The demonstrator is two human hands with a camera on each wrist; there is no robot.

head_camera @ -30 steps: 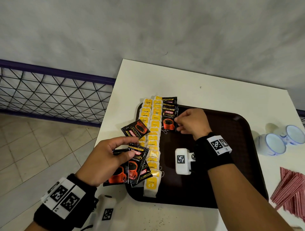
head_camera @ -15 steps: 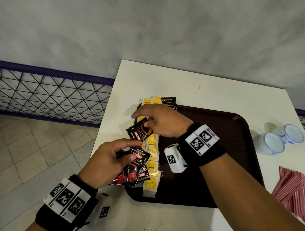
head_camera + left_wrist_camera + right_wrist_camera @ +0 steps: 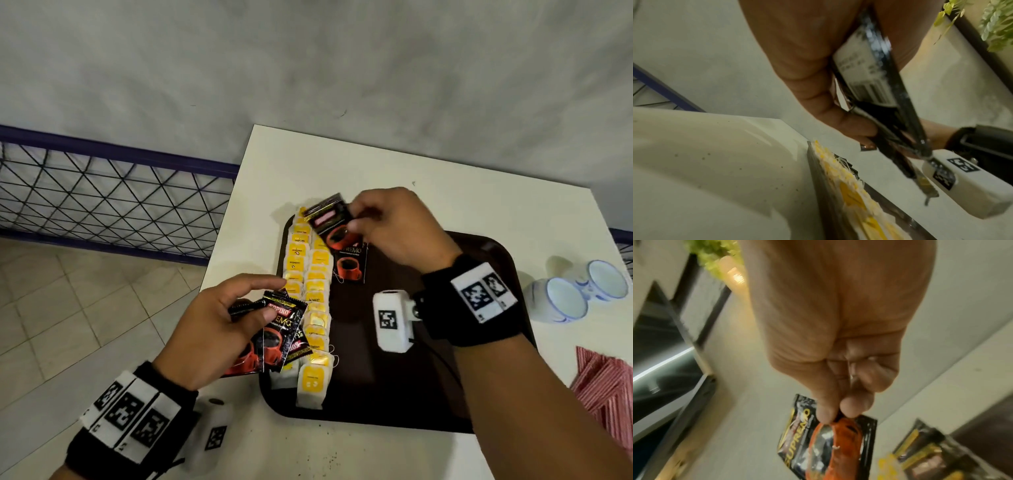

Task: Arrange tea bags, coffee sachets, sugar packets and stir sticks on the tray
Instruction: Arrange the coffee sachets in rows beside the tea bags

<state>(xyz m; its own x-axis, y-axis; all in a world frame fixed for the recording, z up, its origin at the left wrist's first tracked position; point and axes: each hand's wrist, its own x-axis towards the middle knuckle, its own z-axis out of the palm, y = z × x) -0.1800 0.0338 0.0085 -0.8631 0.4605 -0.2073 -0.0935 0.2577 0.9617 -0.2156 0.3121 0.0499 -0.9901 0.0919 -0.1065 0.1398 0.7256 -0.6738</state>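
A dark brown tray (image 3: 445, 404) lies on the white table. Two columns of yellow tea bags (image 3: 317, 291) run down its left side. Black coffee sachets (image 3: 349, 265) overlap in a row beside them. My right hand (image 3: 356, 222) pinches one black coffee sachet (image 3: 330, 222) (image 3: 828, 443) above the far end of that row. My left hand (image 3: 260, 305) grips a fanned stack of coffee sachets (image 3: 274, 335) (image 3: 879, 91) at the tray's left rim (image 3: 818, 178), thumb on top.
Two white-and-blue cups (image 3: 582, 294) stand on the table right of the tray. Red-striped packets (image 3: 609, 387) lie at the right edge. The table's left edge drops to a tiled floor and a blue mesh fence (image 3: 102, 192). A grey wall is behind.
My right hand took a sachet from near my left hand and carried it right and forward to the far end of the sachet row. My left hand stayed put with its stack.
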